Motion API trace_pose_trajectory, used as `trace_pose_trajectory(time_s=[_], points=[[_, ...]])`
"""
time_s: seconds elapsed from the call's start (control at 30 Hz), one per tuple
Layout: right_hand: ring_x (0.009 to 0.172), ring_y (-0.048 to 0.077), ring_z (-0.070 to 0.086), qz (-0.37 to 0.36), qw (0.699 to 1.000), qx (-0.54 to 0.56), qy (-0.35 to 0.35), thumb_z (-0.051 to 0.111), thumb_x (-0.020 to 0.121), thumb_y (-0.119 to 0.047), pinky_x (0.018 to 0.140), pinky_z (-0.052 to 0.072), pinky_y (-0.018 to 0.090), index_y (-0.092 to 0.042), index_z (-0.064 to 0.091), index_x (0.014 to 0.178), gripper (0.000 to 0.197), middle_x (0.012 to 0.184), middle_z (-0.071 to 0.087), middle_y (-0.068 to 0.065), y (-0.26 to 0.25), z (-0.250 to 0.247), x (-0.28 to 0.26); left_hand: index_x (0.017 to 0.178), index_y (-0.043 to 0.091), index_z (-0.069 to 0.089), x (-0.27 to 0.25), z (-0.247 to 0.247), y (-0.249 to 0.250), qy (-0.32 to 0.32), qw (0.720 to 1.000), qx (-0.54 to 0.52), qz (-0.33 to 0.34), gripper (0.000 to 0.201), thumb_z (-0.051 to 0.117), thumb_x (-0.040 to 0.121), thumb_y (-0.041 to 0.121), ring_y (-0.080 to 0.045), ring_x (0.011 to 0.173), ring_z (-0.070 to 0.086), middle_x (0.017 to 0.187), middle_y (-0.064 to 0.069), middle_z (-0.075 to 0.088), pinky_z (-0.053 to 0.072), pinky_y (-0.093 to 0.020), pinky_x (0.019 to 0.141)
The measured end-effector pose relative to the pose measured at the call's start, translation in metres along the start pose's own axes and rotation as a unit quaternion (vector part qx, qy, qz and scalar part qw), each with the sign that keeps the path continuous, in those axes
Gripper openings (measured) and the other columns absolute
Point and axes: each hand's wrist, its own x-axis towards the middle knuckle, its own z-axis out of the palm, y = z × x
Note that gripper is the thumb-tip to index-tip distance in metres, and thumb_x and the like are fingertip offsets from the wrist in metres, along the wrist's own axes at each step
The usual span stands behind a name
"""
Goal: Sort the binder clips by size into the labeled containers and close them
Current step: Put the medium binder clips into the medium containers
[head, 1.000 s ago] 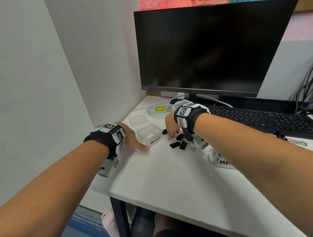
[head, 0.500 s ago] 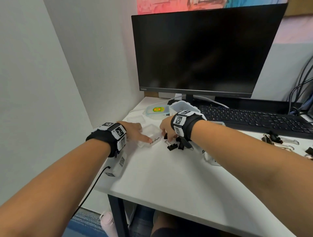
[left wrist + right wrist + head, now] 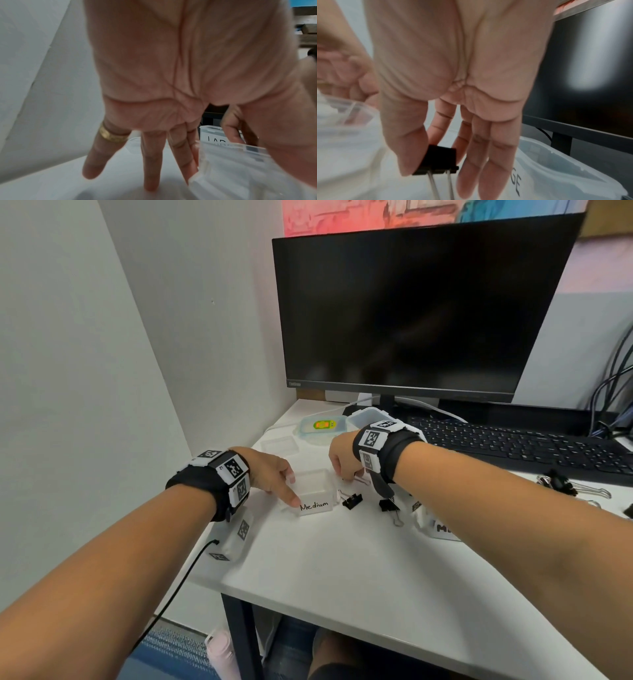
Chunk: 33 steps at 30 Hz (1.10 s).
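Note:
A small clear container labeled Medium (image 3: 317,494) stands open on the white desk (image 3: 359,570). My left hand (image 3: 286,486) holds it from the left, with the thumb at its front corner and the straight fingers along its far side; the left wrist view shows the container (image 3: 231,169) between thumb and index finger. Just right of the box, my right hand (image 3: 344,474) pinches a black binder clip (image 3: 441,158) between thumb and index finger, its wire handles hanging down. Two more black clips (image 3: 352,500) (image 3: 388,505) lie on the desk beside the box.
A larger open tub (image 3: 368,416) marked "...GE" (image 3: 573,169), a lid with a yellow sticker (image 3: 322,426) and a clear lid (image 3: 279,445) sit behind. Another labeled box (image 3: 442,529) lies under my right forearm. More clips (image 3: 561,482) lie before the keyboard (image 3: 520,446) and monitor (image 3: 411,309).
My right hand has lifted one clip out of the loose pile and come nearer the Medium box. My left hand has moved from the box's front onto its side.

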Motion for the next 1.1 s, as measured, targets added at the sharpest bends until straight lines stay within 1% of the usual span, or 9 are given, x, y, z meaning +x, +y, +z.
trace_pose_trajectory(time_s=[0.07,0.17,0.23,0.3,0.37,0.57,0.77,0.97,1.1], points=[[0.072,0.018,0.055,-0.001,1.000,0.011,0.014,0.068,0.084,-0.013,0.052,0.041,0.018,-0.009,0.067,0.103,0.020,0.080,0.057,0.000,0.000,-0.009,-0.010,0.129,0.022,0.047,0.001,0.001,0.000,0.005,1.000,0.013,0.001,0.055,0.070,0.083,0.039,-0.013,0.099,0.047,0.113,0.005,0.049,0.033,-0.021,0.058],[0.059,0.009,0.050,-0.010,0.997,0.045,0.062,0.066,0.086,-0.011,0.050,0.041,0.015,-0.010,0.064,0.116,0.030,0.074,0.051,-0.006,-0.002,-0.018,-0.024,0.126,0.025,0.049,0.002,0.003,0.000,0.009,1.000,0.018,-0.001,0.056,0.070,0.079,0.047,-0.013,0.102,0.048,0.117,0.006,0.053,0.035,-0.022,0.062],[0.060,0.008,0.052,-0.023,0.994,0.069,0.078,0.068,0.084,-0.014,0.057,0.046,0.017,-0.013,0.065,0.116,0.032,0.080,0.059,-0.005,-0.002,-0.021,-0.026,0.124,0.026,0.050,0.003,0.005,-0.001,0.009,1.000,0.009,-0.004,0.058,0.072,0.076,0.051,-0.014,0.111,0.050,0.121,0.006,0.054,0.041,-0.026,0.079],[0.068,0.014,0.059,-0.031,0.992,0.091,0.081,0.071,0.082,-0.017,0.065,0.050,0.021,-0.013,0.065,0.114,0.033,0.099,0.068,0.003,-0.004,-0.022,-0.027,0.123,0.026,0.051,0.003,0.008,-0.001,0.009,1.000,0.000,-0.007,0.059,0.073,0.074,0.053,-0.016,0.118,0.049,0.123,0.005,0.055,0.040,-0.030,0.099],[0.069,0.014,0.060,-0.046,0.988,0.116,0.088,0.072,0.081,-0.021,0.063,0.050,0.020,-0.012,0.066,0.112,0.032,0.106,0.069,0.007,-0.005,-0.021,-0.031,0.120,0.026,0.053,0.001,0.011,0.000,0.013,1.000,-0.003,-0.006,0.066,0.074,0.067,0.059,-0.016,0.118,0.051,0.122,0.004,0.057,0.038,-0.033,0.105],[0.071,0.012,0.061,-0.077,0.979,0.171,0.075,0.075,0.079,-0.023,0.061,0.053,0.018,-0.018,0.066,0.108,0.031,0.105,0.070,0.005,-0.011,-0.012,-0.046,0.118,0.028,0.054,-0.004,0.018,0.008,0.026,1.000,0.007,0.010,0.073,0.070,0.058,0.067,-0.015,0.116,0.054,0.119,0.005,0.059,0.039,-0.035,0.106],[0.084,0.013,0.056,-0.093,0.987,0.116,0.054,0.076,0.077,-0.017,0.061,0.041,0.015,-0.021,0.067,0.112,0.036,0.079,0.057,-0.012,-0.015,-0.003,-0.057,0.119,0.029,0.053,-0.006,0.021,0.012,0.007,1.000,0.014,0.025,0.082,0.068,0.048,0.068,-0.014,0.118,0.051,0.120,0.007,0.058,0.037,-0.036,0.108],[0.096,0.018,0.063,-0.103,0.988,0.105,0.040,0.074,0.081,-0.018,0.066,0.043,0.013,-0.020,0.065,0.118,0.039,0.106,0.067,-0.003,-0.013,0.005,-0.059,0.122,0.031,0.052,-0.005,0.022,0.011,0.000,0.999,0.011,0.030,0.079,0.069,0.052,0.064,-0.016,0.119,0.051,0.119,0.006,0.056,0.035,-0.037,0.110],[0.104,0.024,0.065,-0.105,0.988,0.106,0.036,0.073,0.082,-0.018,0.071,0.047,0.019,-0.022,0.064,0.121,0.040,0.116,0.068,0.002,-0.013,0.007,-0.059,0.119,0.032,0.052,-0.003,0.022,0.012,-0.005,1.000,0.011,0.029,0.076,0.069,0.052,0.064,-0.016,0.120,0.050,0.117,0.007,0.055,0.034,-0.038,0.110]])
